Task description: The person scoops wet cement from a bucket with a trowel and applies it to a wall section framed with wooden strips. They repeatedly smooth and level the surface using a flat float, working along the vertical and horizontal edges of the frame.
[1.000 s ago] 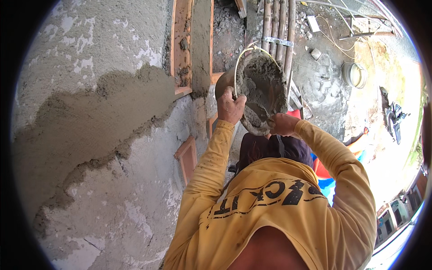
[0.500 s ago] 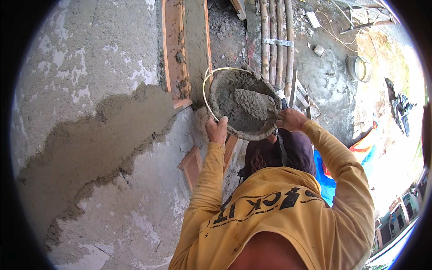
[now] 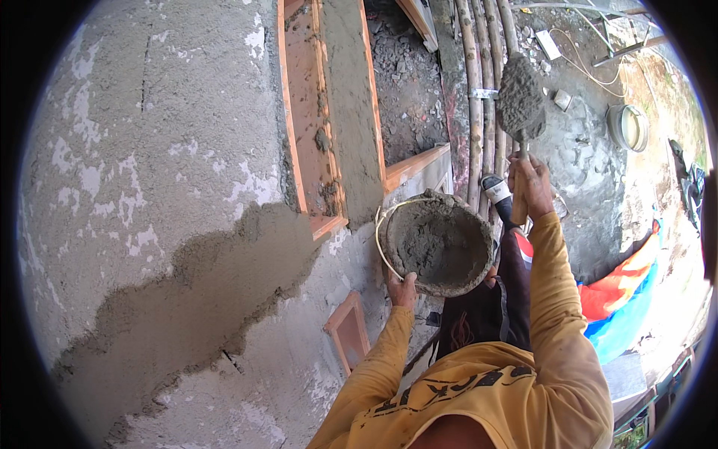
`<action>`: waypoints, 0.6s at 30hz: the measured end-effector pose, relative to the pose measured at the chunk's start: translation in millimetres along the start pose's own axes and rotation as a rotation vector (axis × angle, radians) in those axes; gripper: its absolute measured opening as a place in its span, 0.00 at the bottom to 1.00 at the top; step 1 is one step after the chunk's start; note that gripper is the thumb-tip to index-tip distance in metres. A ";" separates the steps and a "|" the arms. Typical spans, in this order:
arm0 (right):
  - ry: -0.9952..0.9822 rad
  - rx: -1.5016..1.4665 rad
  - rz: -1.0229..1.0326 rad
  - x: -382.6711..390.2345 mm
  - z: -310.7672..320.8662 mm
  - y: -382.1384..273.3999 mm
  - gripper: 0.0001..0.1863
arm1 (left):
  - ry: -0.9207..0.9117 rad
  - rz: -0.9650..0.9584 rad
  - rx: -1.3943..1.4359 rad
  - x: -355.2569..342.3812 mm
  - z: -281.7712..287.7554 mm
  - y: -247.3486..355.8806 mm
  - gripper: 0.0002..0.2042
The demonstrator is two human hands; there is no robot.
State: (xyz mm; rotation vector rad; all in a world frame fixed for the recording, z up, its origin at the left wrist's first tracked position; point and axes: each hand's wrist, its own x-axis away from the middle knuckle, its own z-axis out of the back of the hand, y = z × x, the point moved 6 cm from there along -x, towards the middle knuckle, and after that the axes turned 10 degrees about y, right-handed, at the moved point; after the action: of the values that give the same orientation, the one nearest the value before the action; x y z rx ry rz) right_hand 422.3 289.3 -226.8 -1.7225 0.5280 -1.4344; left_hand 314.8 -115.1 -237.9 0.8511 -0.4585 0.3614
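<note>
My left hand (image 3: 402,290) grips the rim of a bucket (image 3: 482,280) on its near left side, beside the pale handle. Wet grey mortar (image 3: 430,243) lies inside and coats the bucket's walls. Out to the right, beyond the bucket, my right hand (image 3: 532,183) is closed round the wooden handle of a trowel (image 3: 521,148). A thick heap of mortar (image 3: 521,97) covers the trowel's blade, which points away from me. To the left stands a rough wall (image 3: 202,135) with a smooth, damp band of fresh mortar (image 3: 202,277) across it.
A wooden frame (image 3: 290,112) edges the opening in the wall, and a smaller one (image 3: 348,329) sits lower. Bamboo poles (image 3: 476,135) strapped together lie under my feet, where one shoe (image 3: 495,187) shows. Farther right are a pail (image 3: 627,127) and an orange and blue sheet (image 3: 621,288).
My right hand has lifted the loaded trowel out of the bucket and away to the far right. The bucket, still in my left hand, sits lower and farther right in view.
</note>
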 end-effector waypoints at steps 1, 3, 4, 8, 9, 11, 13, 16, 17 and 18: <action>0.117 -0.103 0.006 -13.5 4.0 -11.3 0.14 | 0.007 -0.011 -0.032 -5.0 8.9 -19.1 0.09; 0.303 -0.098 0.138 -30.6 4.5 -39.9 0.15 | 0.028 -0.085 -0.064 -11.6 25.1 -52.8 0.10; 0.413 -0.116 0.225 -45.3 5.0 -37.3 0.15 | 0.037 -0.149 -0.063 -11.0 30.0 -67.7 0.10; 0.804 -0.055 0.579 -85.7 -56.5 5.9 0.13 | 0.018 0.078 -0.067 8.0 27.0 -53.3 0.11; 0.698 0.048 0.369 -83.5 -102.0 27.7 0.13 | 0.014 0.129 -0.094 7.8 25.7 -45.3 0.14; 0.262 0.350 0.087 -54.1 -205.0 76.6 0.13 | -0.069 0.263 -0.194 0.5 20.5 -49.1 0.22; -0.222 0.451 0.090 69.6 -259.4 99.5 0.15 | -0.090 0.162 -0.169 -1.3 29.1 -62.0 0.25; -0.467 0.232 0.182 161.3 -199.9 82.0 0.14 | -0.020 -0.296 -0.402 -21.5 18.3 -62.5 0.22; -0.504 0.328 0.178 157.4 -171.3 79.7 0.14 | -0.006 -0.295 -0.423 -14.9 24.3 -65.2 0.21; -0.543 0.424 0.181 147.4 -138.3 73.6 0.13 | 0.010 -0.307 -0.433 -13.5 23.9 -64.1 0.20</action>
State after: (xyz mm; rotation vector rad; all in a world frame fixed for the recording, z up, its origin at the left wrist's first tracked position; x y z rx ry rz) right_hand 343.3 92.1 -192.9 -1.5777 0.0696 -0.8222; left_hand 328.3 -174.6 -271.8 0.4855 -0.3702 -0.0204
